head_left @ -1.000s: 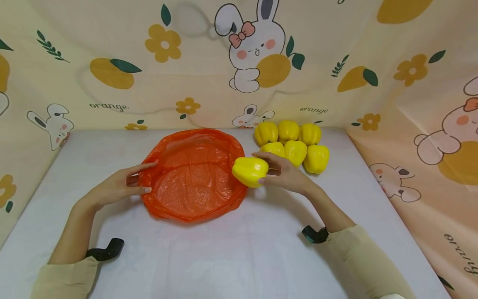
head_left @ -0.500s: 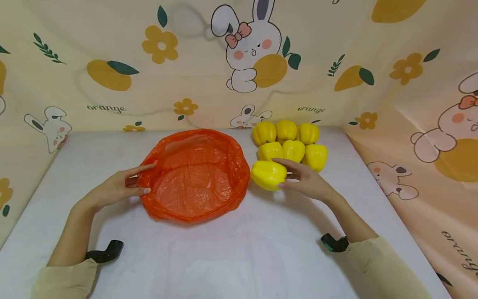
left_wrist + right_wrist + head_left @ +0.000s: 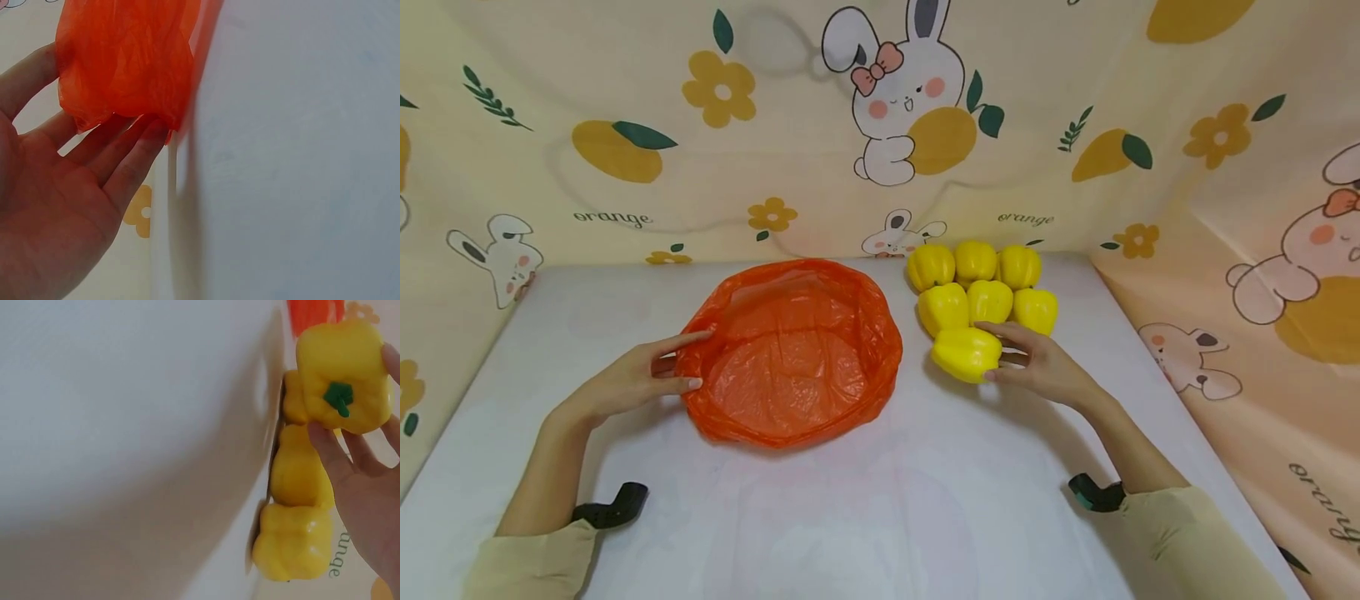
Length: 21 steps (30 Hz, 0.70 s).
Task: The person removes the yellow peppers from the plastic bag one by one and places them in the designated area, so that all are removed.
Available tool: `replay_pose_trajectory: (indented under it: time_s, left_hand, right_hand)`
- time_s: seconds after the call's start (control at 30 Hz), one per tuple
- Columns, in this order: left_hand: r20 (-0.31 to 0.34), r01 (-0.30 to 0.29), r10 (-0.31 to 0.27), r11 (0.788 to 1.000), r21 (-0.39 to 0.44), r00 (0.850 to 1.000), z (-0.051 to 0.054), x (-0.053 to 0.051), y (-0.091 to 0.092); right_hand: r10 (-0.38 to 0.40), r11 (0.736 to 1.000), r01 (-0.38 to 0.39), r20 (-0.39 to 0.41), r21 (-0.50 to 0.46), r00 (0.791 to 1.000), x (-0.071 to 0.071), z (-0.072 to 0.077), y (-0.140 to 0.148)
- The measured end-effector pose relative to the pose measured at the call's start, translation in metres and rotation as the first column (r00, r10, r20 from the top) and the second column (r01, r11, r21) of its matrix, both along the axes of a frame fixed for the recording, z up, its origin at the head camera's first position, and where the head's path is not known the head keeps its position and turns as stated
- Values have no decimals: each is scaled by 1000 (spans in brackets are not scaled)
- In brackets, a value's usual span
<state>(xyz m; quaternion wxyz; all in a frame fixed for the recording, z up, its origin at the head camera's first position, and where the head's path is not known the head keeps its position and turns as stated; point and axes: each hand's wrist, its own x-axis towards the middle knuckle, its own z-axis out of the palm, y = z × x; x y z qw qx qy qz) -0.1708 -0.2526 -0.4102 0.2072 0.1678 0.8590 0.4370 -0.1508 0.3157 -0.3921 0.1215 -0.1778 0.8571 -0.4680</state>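
Note:
A red-orange plastic bag lies with its mouth spread wide on the table. At its left rim is my left hand, its thumb and fingers holding the edge; in the left wrist view the bag film covers some fingertips. My right hand grips a yellow bell pepper between thumb and fingers, to the right of the bag. The pepper's green stem shows in the right wrist view. It is held off the table, in front of several other yellow bell peppers.
Those other peppers stand in two rows at the back right of the white table. Behind and to the right hangs a patterned cloth with rabbits and oranges. Black devices are worn at both wrists.
My right hand has moved right with the yellow bell pepper, away from the bag's right rim towards the front of the pepper rows. The left hand has stayed at the bag.

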Motion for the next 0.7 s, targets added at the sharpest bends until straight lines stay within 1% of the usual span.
replay_pose_trajectory:
  time_s: [0.1,0.23,0.33,0.47,0.7]
  left_hand:
    - [2,-4,4,1000,-6,1000,2,1,0]
    - [6,1,-1,1000,0,1000,3,2,0]
    - [8,3,-3,1000,11,1000,2,2,0]
    - [7,5,-5,1000,15,1000,0,2,0]
    - [14,-12,12,1000,23,1000,0,4,0]
  right_hand:
    - [-1,1000,1,-1,-3,1000,0,0,2]
    - [-6,1000,6,8,10,1000,-2,-7,5]
    - [-31,998,32,-13,61,999,-2,-10,7]
    - [-67,991,72,-54,114,996,0,-8,9]
    - [-73,991,82,-82,102,994,1,-6,10]
